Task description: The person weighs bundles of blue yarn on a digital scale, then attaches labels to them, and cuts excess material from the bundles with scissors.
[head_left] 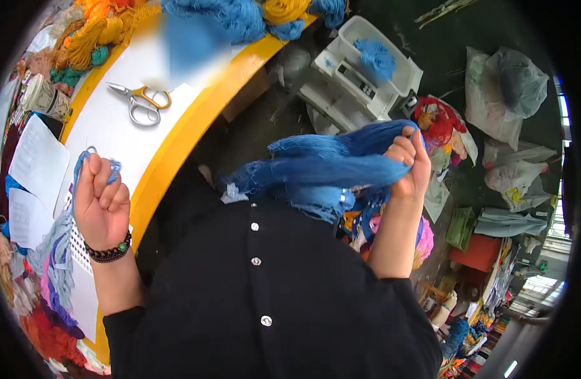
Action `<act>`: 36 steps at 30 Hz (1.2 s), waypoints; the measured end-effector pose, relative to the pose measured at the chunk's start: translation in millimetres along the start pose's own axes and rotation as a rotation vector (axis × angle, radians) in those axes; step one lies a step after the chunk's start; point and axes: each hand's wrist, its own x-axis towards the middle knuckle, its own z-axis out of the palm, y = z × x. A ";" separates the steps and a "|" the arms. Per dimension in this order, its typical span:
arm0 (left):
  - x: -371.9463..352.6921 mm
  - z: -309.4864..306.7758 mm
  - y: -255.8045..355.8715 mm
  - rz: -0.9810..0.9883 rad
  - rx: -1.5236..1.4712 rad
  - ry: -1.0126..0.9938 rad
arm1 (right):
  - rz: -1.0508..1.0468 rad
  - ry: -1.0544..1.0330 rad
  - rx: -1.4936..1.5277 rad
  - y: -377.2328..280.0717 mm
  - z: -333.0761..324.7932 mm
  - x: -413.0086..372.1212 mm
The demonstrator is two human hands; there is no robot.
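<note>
My right hand (409,165) is closed around one end of a blue yarn skein (328,170), which stretches leftward in front of my black shirt. A small white tag or scrap (233,193) shows near the skein's left end. Over the table's left part, my left hand (104,202) is closed, fingers curled in, with a bit of blue thread (115,169) poking out around them. A bracelet of dark beads circles that wrist. Scissors (141,102) with one yellow and one grey handle lie on the white, yellow-edged table (183,104).
Colourful yarn (101,38) is heaped along the table's far side, beside printed papers (38,158) and a patterned cup (43,98). A white plastic bin (397,79) holding blue yarn stands beyond the table. Plastic bags (498,95) lie on the dark floor at right.
</note>
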 end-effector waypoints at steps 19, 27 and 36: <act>84.0 -137.9 -314.8 -0.935 1.299 -0.083 | -0.021 -0.087 -0.068 -14.4 44.2 -80.5; 85.4 -122.0 -290.8 -1.024 0.360 0.324 | -0.023 -0.088 -0.080 -21.1 38.1 -76.5; -33.9 -93.1 -127.9 -0.480 0.992 0.198 | 0.003 -0.118 -0.174 -6.6 52.4 -28.9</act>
